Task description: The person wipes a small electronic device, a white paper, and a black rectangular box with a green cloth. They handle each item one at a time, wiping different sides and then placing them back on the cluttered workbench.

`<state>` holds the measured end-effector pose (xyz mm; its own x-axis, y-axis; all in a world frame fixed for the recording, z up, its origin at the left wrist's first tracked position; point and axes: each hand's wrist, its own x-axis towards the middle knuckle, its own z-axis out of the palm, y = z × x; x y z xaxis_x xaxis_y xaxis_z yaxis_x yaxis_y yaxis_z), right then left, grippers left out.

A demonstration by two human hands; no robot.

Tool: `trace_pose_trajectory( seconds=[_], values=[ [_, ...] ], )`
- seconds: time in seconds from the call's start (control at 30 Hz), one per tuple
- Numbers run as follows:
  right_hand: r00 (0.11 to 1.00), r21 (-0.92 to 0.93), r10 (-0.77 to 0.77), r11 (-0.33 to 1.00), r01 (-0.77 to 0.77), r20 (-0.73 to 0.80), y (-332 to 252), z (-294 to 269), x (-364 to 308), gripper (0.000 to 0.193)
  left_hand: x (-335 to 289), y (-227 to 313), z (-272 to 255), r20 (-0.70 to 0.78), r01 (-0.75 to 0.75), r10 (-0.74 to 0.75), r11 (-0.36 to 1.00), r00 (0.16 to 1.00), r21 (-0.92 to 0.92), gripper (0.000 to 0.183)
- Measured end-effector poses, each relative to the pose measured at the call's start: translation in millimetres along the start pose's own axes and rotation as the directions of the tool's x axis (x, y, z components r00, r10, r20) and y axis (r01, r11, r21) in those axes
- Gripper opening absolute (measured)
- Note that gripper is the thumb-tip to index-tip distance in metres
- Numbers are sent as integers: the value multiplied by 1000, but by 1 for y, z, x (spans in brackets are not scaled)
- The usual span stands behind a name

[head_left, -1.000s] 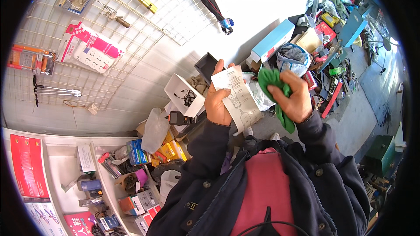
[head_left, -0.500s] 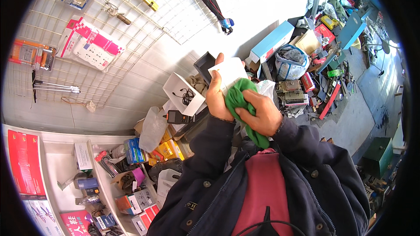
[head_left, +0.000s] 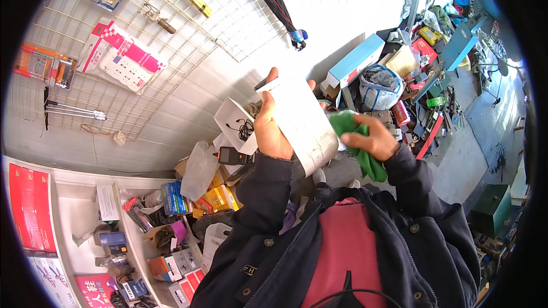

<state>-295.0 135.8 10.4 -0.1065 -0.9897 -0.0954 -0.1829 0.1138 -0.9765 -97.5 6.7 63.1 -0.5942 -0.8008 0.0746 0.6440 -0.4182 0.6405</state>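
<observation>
My left hand [head_left: 275, 131] grips a long white box [head_left: 302, 122] by its sides, thumb on the near face and fingertips showing past the far edge. The box is held tilted in the air, its lower end toward my chest, with faint print on that end. My right hand [head_left: 374, 138] pinches a crumpled green cloth [head_left: 359, 142] just to the right of the box's lower end. The cloth hangs below my fingers, and a small gap seems to part it from the box.
Behind my left hand stands an open white box [head_left: 235, 122] with black cable in it. A black handheld device [head_left: 229, 155] lies beside it. Shelves of packages [head_left: 174, 234] fill the lower left. A blue box [head_left: 355, 60], a blue-white bag [head_left: 379, 86] and piled tools are on the right.
My right hand and the green cloth have moved right, off the white box. My left hand has turned the box, so its long face now shows. The black tray shape behind it is now out of sight.
</observation>
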Motion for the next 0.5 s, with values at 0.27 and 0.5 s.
trace_pose_trajectory(
  seconds=[0.27, 0.5],
  values=[
    [957, 487, 131, 838, -246, 259, 15, 38, -5, 27, -3, -7, 2, 33, 88, -88, 996, 996, 8, 62],
    [977, 526, 151, 824, -210, 153, 24, 39, -1, 22, -36, -28, -26, -121, 273, -255, 947, 959, 170, 50]
  ],
)
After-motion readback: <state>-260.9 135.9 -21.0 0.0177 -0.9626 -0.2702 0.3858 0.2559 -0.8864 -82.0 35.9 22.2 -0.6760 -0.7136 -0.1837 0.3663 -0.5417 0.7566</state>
